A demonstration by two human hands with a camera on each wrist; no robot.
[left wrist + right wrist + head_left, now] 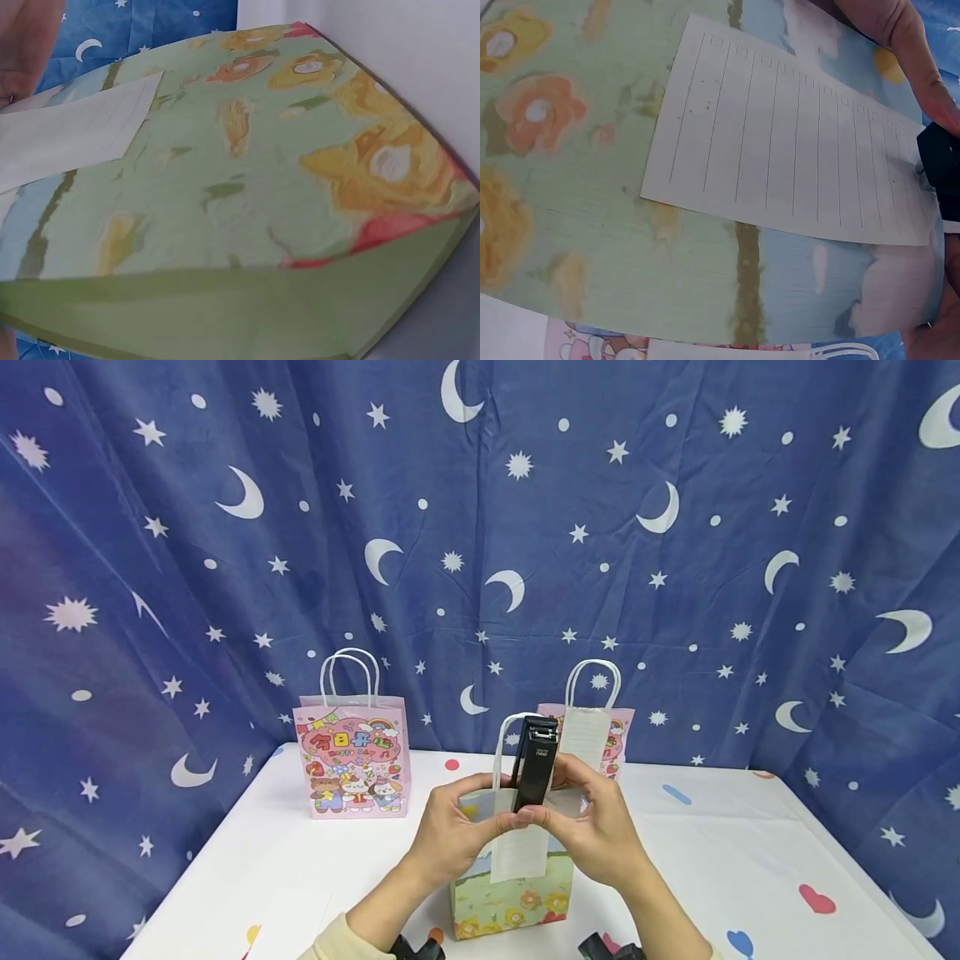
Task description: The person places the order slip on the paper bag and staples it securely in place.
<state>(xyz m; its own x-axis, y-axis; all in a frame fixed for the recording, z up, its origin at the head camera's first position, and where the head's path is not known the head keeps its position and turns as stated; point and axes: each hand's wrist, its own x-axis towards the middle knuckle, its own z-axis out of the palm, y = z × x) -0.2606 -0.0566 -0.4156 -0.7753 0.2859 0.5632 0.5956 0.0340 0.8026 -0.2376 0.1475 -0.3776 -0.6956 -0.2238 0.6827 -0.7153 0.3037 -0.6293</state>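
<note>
A black stapler [535, 764] stands upright over the top edge of a green and blue flowered paper gift bag [513, 906]. My left hand [448, 837] and right hand [603, 831] grip it from both sides. Their thumbs meet at its lower end, and the other fingers are partly hidden behind the bag. A lined white slip of paper [519, 857] hangs down the bag's front, its upper part under the stapler. In the right wrist view, the slip's ruled lines and small boxes show clearly, with the stapler [941, 165] at its far end.
A pink cartoon gift bag [352, 760] with white handles stands at the back left. Behind my right hand is another pink bag [618, 735] with a lined slip [585, 732] at its top. A blue moon-and-star curtain [480, 485] hangs behind the white table [697, 860].
</note>
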